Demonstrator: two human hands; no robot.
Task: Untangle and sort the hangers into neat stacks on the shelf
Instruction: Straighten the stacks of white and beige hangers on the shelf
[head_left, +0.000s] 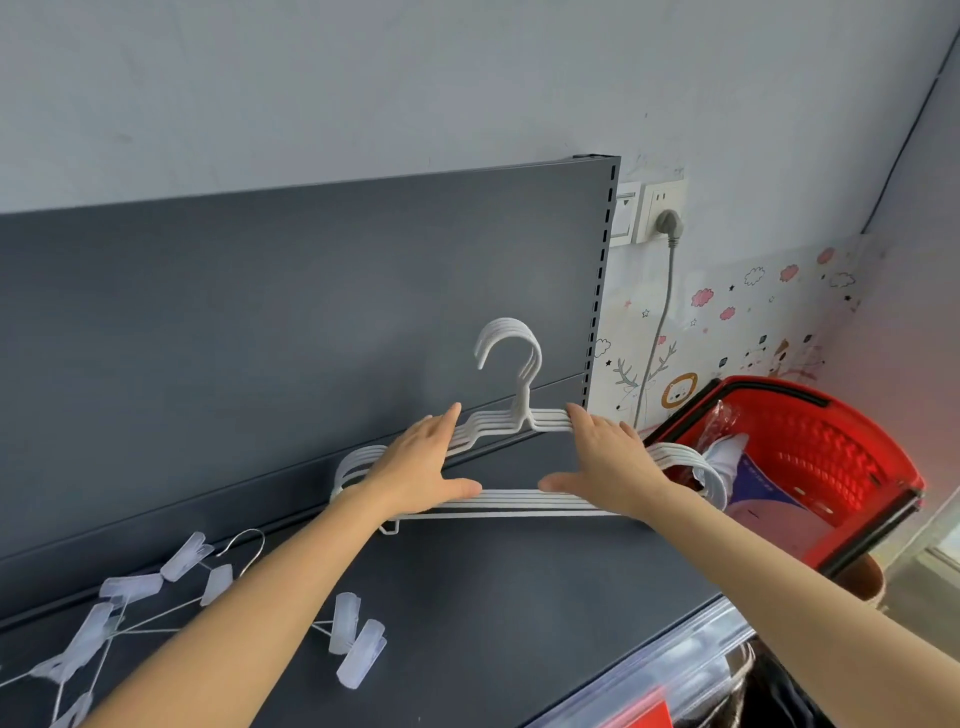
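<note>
Being pressed flat onto the shelf (493, 597) | near left: tangled clip hangers (132, 587) | far right: stacked white hangers (511, 503), being held by left hand (421, 457) and right hand (608, 462), fingers straight and together, thumbs spread | right: red basket (831, 447)

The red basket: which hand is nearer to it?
Right. The right hand presses on the white hangers just beside the red basket; the left hand lies farther left on the same stack.

1. Red perforated plastic basket (810, 457) with a black handle, at the right; packaged items lie inside.
2. White wall socket (655, 200) carrying a grey plug (669, 223); its grey cable (655, 338) hangs down.
3. Cartoon-printed wall sheet (748, 317): pink clouds, deer, lion.
4. Thin black wire (904, 140) on the grey wall, upper right.
</note>
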